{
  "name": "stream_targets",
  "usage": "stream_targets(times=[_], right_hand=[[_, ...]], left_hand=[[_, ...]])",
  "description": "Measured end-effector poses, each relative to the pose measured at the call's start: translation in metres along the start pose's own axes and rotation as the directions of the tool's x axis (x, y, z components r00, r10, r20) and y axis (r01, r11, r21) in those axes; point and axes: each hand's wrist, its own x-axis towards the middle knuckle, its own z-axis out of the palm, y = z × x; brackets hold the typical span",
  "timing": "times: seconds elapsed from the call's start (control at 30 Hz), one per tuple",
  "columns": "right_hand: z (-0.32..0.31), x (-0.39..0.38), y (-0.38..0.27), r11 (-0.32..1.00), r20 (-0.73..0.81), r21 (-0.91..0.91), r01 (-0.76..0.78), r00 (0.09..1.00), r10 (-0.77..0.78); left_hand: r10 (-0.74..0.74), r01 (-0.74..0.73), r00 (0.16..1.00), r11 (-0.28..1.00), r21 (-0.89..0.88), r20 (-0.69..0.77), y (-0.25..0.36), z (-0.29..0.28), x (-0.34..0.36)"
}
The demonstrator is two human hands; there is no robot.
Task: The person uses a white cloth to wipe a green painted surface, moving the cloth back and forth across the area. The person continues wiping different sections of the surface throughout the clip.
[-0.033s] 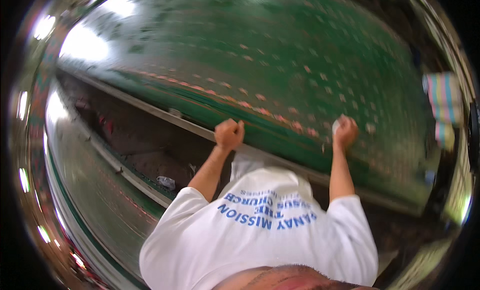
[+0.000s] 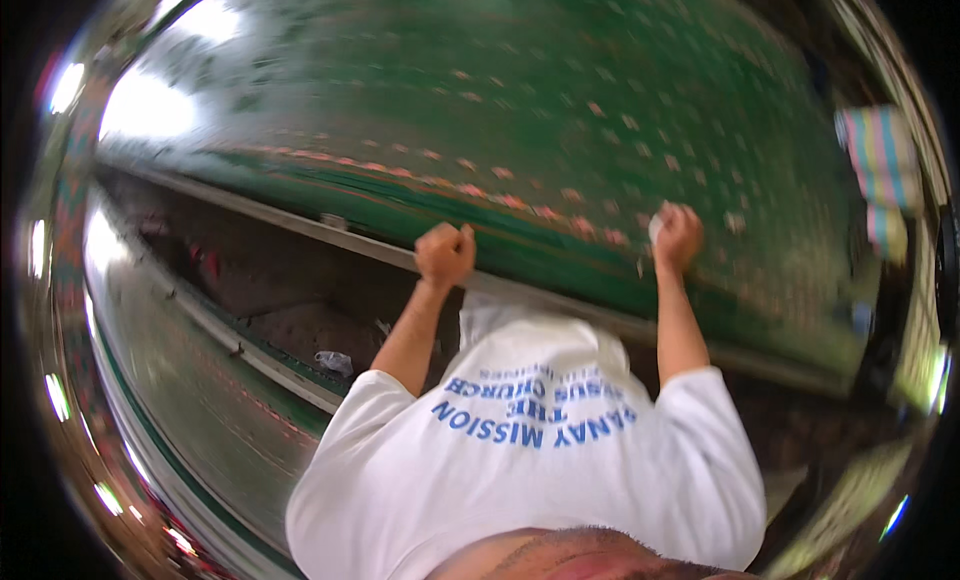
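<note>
My left hand (image 2: 445, 254) is curled into a fist at the near edge of a long green table (image 2: 560, 130), thumb side up; anything inside it is hidden. Farther right, over the tabletop, my right hand (image 2: 678, 237) is also closed. A small white wad (image 2: 656, 229), perhaps cloth or paper, shows at its thumb side. Rows of small pink and pale marks run across the green surface, and a denser pink row (image 2: 510, 201) lies just beyond my hands.
A pale rail (image 2: 270, 213) runs along the table's near edge. A second green table (image 2: 215, 355) stands to the left across a dark gap, where a crumpled clear plastic bag (image 2: 334, 363) lies. A striped cloth bundle (image 2: 882, 160) is at the far right.
The whole view has shifted slightly, so both hands and the table appear a little farther left and higher. Both hands stay closed.
</note>
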Motion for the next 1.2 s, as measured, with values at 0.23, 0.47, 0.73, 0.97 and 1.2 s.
stream_targets(times=[0.23, 0.47, 0.73, 0.97, 1.2], right_hand=[[-0.023, 0.004, 0.103, 0.974, 0.037, -0.225, -0.02, 0.999, 0.029], [-0.006, -0.005, 0.025, 1.0, 0.007, 0.017, 0.0, 1.0, -0.001], [-0.003, 0.021, 0.109, 0.991, -0.122, -0.126, -0.054, 0.992, 0.038], [-0.011, -0.01, 0.024, 0.965, 0.052, 0.196, 0.175, 0.981, -0.188], [0.023, 0.039, 0.09, 0.997, -0.112, -0.058, 0.057, 0.992, -0.063]], left_hand=[[-0.046, 0.046, 0.998, 0.999, -0.002, 0.044, -0.002, 0.015, 0.005], [-0.064, 0.06, 0.994, 0.997, 0.046, 0.088, -0.012, 0.006, 0.002], [-0.065, 0.062, 0.991, 0.998, 0.034, 0.118, -0.01, 0.012, 0.006], [-0.069, 0.063, 0.989, 0.997, 0.052, 0.127, -0.016, 0.007, -0.001], [-0.078, 0.063, 0.986, 0.993, 0.104, 0.147, -0.015, 0.014, 0.003]])
